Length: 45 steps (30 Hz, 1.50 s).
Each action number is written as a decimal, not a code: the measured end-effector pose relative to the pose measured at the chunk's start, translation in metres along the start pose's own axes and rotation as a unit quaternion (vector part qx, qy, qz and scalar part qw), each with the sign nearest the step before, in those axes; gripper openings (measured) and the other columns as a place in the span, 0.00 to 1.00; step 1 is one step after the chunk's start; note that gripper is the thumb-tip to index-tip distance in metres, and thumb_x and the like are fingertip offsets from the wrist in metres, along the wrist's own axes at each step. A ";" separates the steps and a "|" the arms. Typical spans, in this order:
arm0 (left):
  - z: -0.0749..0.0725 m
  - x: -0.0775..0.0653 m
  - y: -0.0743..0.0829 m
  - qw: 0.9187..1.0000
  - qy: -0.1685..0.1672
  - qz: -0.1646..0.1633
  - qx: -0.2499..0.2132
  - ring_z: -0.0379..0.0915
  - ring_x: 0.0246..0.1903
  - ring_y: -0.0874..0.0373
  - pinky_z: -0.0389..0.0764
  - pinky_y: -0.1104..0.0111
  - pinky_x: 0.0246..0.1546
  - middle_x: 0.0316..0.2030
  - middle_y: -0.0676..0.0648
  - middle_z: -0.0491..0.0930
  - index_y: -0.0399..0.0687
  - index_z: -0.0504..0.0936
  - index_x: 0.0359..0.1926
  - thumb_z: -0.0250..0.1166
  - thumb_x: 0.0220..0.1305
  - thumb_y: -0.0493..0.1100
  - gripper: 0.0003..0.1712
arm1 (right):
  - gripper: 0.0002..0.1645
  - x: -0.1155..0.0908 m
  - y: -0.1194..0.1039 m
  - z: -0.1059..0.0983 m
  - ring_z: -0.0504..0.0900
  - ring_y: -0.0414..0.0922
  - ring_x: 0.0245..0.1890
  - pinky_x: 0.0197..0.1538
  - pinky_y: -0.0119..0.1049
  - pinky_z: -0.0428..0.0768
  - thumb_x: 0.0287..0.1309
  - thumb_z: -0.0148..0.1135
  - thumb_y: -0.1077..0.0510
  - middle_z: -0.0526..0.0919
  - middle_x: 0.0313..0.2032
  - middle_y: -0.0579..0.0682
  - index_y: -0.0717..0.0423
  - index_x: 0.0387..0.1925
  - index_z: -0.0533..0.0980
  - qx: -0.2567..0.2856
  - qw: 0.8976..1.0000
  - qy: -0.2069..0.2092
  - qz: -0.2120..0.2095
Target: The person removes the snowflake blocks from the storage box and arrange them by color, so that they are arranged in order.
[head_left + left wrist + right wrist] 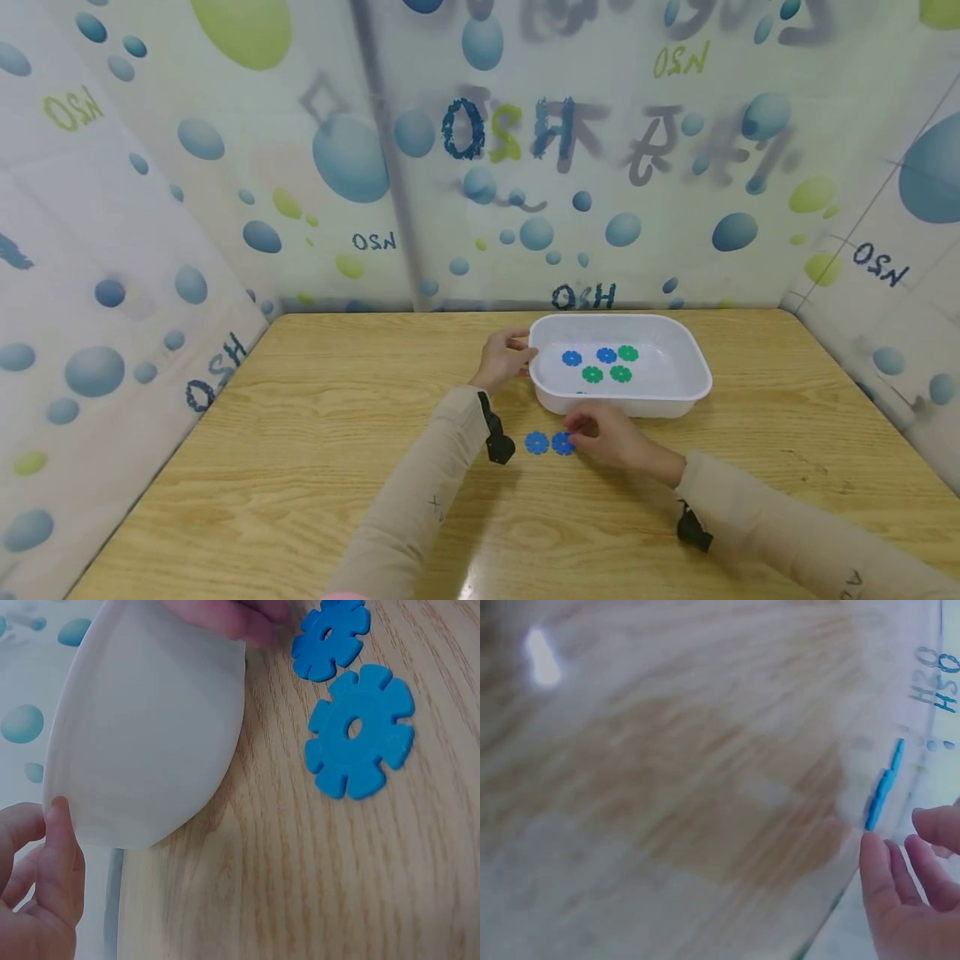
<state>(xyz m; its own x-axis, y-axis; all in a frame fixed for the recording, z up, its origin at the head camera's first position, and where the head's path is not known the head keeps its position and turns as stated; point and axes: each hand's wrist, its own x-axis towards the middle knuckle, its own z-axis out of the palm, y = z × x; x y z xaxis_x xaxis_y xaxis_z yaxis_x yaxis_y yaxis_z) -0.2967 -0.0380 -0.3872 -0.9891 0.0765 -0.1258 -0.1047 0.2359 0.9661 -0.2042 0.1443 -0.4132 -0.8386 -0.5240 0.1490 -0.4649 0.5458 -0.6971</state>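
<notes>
Beside the white plastic tub (630, 407), my left hand (504, 360) holds its left rim, with the thumb over the edge. Two blue notched interlocking discs, a left one (536, 442) and a right one (562, 443), lie flat side by side in front of the tub. At the right disc's edge, my right hand (611, 437) touches it with its fingertips. The right wrist view shows the thumb (937, 827) apart from the fingers. Both discs appear edge-on there as a thin blue strip (883, 787).
Inside the tub lie several more discs, some blue (572, 358) and some green (592, 374); the near wall partly hides one. Everything stands on a wooden table (337, 467). A patterned curtain (300, 208) hangs behind the table's far edge.
</notes>
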 end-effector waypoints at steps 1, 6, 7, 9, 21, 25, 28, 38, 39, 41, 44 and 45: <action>0.000 0.000 0.000 1.000 0.000 0.000 0.000 0.74 0.31 0.53 0.80 0.60 0.33 0.35 0.43 0.71 0.41 0.72 0.53 0.61 0.55 0.33 0.22 | 0.09 0.000 -0.001 -0.001 0.77 0.46 0.34 0.39 0.34 0.78 0.47 0.61 0.69 0.79 0.33 0.53 0.65 0.34 0.76 0.006 1.000 -0.003 0.004; -0.001 0.000 0.000 1.000 -0.002 -0.002 0.004 0.75 0.34 0.50 0.81 0.62 0.31 0.35 0.43 0.71 0.41 0.72 0.53 0.61 0.56 0.33 0.22 | 0.08 -0.001 -0.008 -0.010 0.77 0.44 0.34 0.37 0.30 0.78 0.50 0.59 0.67 0.79 0.33 0.52 0.65 0.36 0.75 0.027 0.999 -0.017 0.016; -0.001 0.000 0.000 1.000 -0.001 -0.001 0.005 0.74 0.34 0.51 0.81 0.63 0.31 0.35 0.43 0.71 0.41 0.72 0.53 0.61 0.56 0.34 0.22 | 0.08 -0.001 -0.010 -0.012 0.77 0.43 0.33 0.37 0.29 0.78 0.51 0.59 0.67 0.79 0.32 0.51 0.64 0.35 0.75 0.026 0.999 -0.016 0.015; -0.001 -0.001 0.000 1.000 0.000 0.000 0.006 0.73 0.33 0.52 0.81 0.64 0.30 0.35 0.43 0.71 0.41 0.72 0.54 0.61 0.56 0.34 0.22 | 0.07 -0.001 -0.015 -0.017 0.76 0.42 0.32 0.36 0.29 0.78 0.52 0.59 0.66 0.79 0.31 0.49 0.64 0.35 0.76 0.024 1.000 -0.010 0.010; -0.003 -0.003 0.000 1.000 0.003 0.002 0.000 0.76 0.35 0.44 0.81 0.61 0.32 0.35 0.42 0.71 0.41 0.72 0.54 0.61 0.55 0.33 0.22 | 0.06 0.019 -0.033 -0.063 0.76 0.42 0.31 0.35 0.30 0.78 0.52 0.60 0.63 0.79 0.30 0.49 0.62 0.34 0.76 0.031 0.999 0.040 -0.016; -0.003 -0.003 0.000 1.000 0.001 -0.002 0.003 0.76 0.34 0.45 0.81 0.64 0.30 0.35 0.43 0.71 0.41 0.72 0.54 0.61 0.56 0.34 0.23 | 0.08 0.030 -0.031 -0.079 0.76 0.43 0.30 0.34 0.30 0.77 0.52 0.60 0.63 0.79 0.30 0.51 0.63 0.35 0.77 0.034 0.997 0.062 -0.026; -0.003 -0.002 0.000 1.000 -0.001 -0.002 -0.001 0.75 0.37 0.43 0.81 0.65 0.29 0.36 0.42 0.71 0.41 0.71 0.54 0.60 0.56 0.34 0.23 | 0.09 0.039 -0.028 -0.089 0.75 0.44 0.31 0.35 0.29 0.77 0.53 0.59 0.63 0.79 0.31 0.52 0.64 0.36 0.76 0.022 0.997 0.070 -0.026; -0.003 -0.001 0.000 1.000 0.001 -0.003 -0.003 0.75 0.35 0.46 0.81 0.63 0.30 0.35 0.43 0.71 0.41 0.72 0.53 0.61 0.55 0.34 0.22 | 0.13 0.060 0.008 -0.102 0.75 0.47 0.34 0.37 0.32 0.77 0.55 0.58 0.59 0.78 0.34 0.54 0.63 0.40 0.75 0.001 0.997 0.060 0.047; -0.002 -0.001 0.000 1.000 0.000 -0.002 -0.003 0.75 0.34 0.48 0.81 0.63 0.31 0.35 0.43 0.72 0.41 0.72 0.53 0.61 0.55 0.34 0.22 | 0.13 0.062 0.012 -0.103 0.75 0.47 0.34 0.38 0.32 0.77 0.55 0.58 0.60 0.78 0.34 0.55 0.64 0.41 0.75 0.003 0.997 0.057 0.057; -0.002 0.000 0.000 1.000 0.000 0.001 -0.002 0.74 0.32 0.52 0.81 0.63 0.30 0.35 0.43 0.72 0.41 0.73 0.53 0.62 0.55 0.34 0.22 | 0.14 0.064 0.020 -0.102 0.75 0.48 0.34 0.38 0.32 0.77 0.55 0.58 0.60 0.78 0.35 0.55 0.65 0.41 0.74 0.005 0.996 0.053 0.071; -0.001 0.001 0.000 1.000 -0.001 0.003 0.002 0.72 0.30 0.56 0.81 0.66 0.28 0.35 0.43 0.72 0.41 0.73 0.53 0.62 0.55 0.34 0.22 | 0.16 0.066 0.029 -0.101 0.74 0.48 0.34 0.38 0.32 0.77 0.55 0.58 0.60 0.77 0.35 0.56 0.66 0.43 0.73 0.008 0.995 0.050 0.090; -0.001 0.001 0.000 1.000 -0.002 0.002 0.002 0.73 0.30 0.56 0.81 0.66 0.27 0.35 0.43 0.72 0.41 0.73 0.53 0.62 0.55 0.34 0.22 | 0.16 0.066 0.032 -0.101 0.74 0.49 0.34 0.39 0.33 0.77 0.55 0.58 0.60 0.77 0.36 0.56 0.66 0.43 0.73 0.007 0.994 0.049 0.098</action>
<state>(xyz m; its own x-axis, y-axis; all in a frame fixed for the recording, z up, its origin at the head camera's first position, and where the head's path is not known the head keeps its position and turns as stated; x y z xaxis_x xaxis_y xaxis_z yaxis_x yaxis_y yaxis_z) -0.2973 -0.0390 -0.3871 -0.9892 0.0812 -0.1223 -0.0996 0.2402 0.9656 -0.3027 0.1930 -0.3546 -0.9369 -0.3411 0.0765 -0.2858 0.6215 -0.7295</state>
